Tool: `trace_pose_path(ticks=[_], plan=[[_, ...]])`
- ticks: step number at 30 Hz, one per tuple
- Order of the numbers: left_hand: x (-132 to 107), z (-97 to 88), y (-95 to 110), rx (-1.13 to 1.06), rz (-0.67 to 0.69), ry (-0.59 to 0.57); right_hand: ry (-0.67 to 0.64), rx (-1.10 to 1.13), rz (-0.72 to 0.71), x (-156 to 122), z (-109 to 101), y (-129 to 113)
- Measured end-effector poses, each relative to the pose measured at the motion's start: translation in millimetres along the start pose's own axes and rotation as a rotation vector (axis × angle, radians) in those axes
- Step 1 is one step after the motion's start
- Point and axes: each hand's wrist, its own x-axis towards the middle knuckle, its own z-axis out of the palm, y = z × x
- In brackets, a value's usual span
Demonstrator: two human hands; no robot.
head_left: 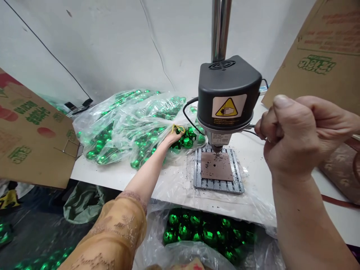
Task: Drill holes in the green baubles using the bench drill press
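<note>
Through the mouth of a clear plastic bag [146, 123] full of shiny green faceted balls [187, 140] reaches my left hand [176, 137]. Its fingers are mostly hidden among the balls, so a hold cannot be made out. A yellow tie [177, 128] lies by that hand. My right hand [292, 131] is closed around the side lever [252, 126] of a small black bench drill press [229, 93]. Beneath the drill's chuck [217, 148], a brown square board [216, 172] with a small dark hole rests on the grey slotted base [219, 186]. Dark shavings are scattered over it.
Below the white table [168, 187] is an open plastic bag holding more green balls [209, 232]. Cardboard flaps stand at the left [36, 135] and right [323, 56]. A black cable [185, 110] loops beside the drill, and a steel column [221, 30] rises behind it.
</note>
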Motion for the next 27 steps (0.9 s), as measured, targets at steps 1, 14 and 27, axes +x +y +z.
trace_pose_path(ticks=[1,14,27], plan=[[-9.3,4.3,-0.5,0.032,-0.016,-0.008,-0.002,0.006,0.000,0.2,-0.2,0.0],[-105.5,22.7,-3.4,0.252,0.551,0.209,-0.021,0.016,-0.003,-0.1,-1.8,1.0],[-165.6,20.5,11.7,-0.607,0.320,0.122,-0.020,0.077,-0.001,1.4,-2.2,2.3]])
